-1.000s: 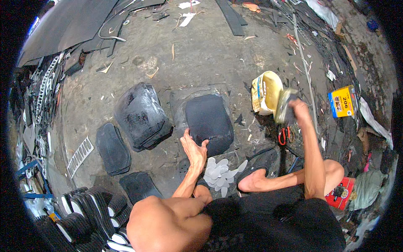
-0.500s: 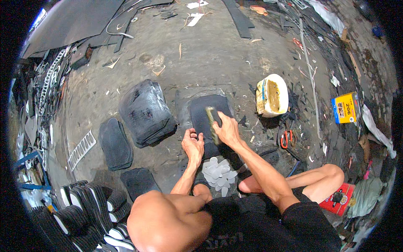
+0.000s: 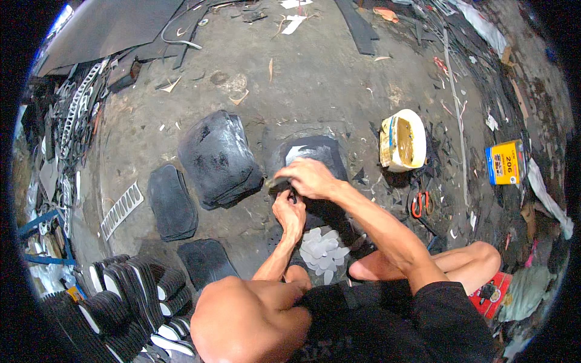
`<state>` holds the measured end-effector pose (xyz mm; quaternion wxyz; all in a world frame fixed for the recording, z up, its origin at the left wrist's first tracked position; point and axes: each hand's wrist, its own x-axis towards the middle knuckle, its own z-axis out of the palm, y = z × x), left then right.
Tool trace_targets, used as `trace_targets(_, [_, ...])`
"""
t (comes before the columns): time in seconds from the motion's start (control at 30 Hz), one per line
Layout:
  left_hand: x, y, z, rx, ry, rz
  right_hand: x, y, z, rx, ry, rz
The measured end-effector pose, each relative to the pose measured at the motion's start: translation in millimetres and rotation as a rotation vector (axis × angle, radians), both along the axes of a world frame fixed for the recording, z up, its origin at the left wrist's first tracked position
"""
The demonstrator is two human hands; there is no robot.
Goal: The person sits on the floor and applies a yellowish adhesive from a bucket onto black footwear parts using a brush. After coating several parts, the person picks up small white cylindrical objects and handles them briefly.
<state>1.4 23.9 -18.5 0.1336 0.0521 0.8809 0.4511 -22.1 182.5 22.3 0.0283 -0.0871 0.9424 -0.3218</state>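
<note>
My right hand is closed on a narrow brush-like block, greenish-tan along one edge. It reaches across to the left, just above my left hand. The fingers of my left hand are curled round something dark, mostly hidden between the hands. Beneath and beyond both hands lies a black sheet with a whitish patch on its far left part. Thin whitish rounded pieces are heaped close to my legs.
A thick stack of black sheets lies left, beside cut black pieces. At right stand a white bucket holding yellow-brown stuff, orange-handled scissors and a yellow-blue box. Black-and-white soles crowd the lower left.
My right hand has swung the brush-like block left and nearer, over my left hand. My left hand has shifted slightly right, its fingers more curled. A whitish patch now shows on the black sheet.
</note>
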Motion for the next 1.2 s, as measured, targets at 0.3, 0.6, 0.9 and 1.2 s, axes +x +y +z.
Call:
trace_targets(0.3, [42.5, -17.2, 41.3, 0.782, -0.857, 0.158, 18.0, 13.9, -7.8, 0.210, 0.137, 0.071])
trace_targets(0.6, [59.8, -25.4, -3.5, 0.790, -0.794, 0.181, 24.6, 104.7, -1.8, 0.353, 0.176, -0.082])
trace_targets(0.9, [60.8, -19.1, -1.0, 0.724, -0.674, 0.175, 42.8, 70.3, 1.0, 0.297, -0.047, -0.630])
trace_targets(1.2, [59.7, -22.6, -6.8, 0.745, -0.682, 0.215, -1.4, 33.0, 2.6, 0.199, 0.117, 0.063])
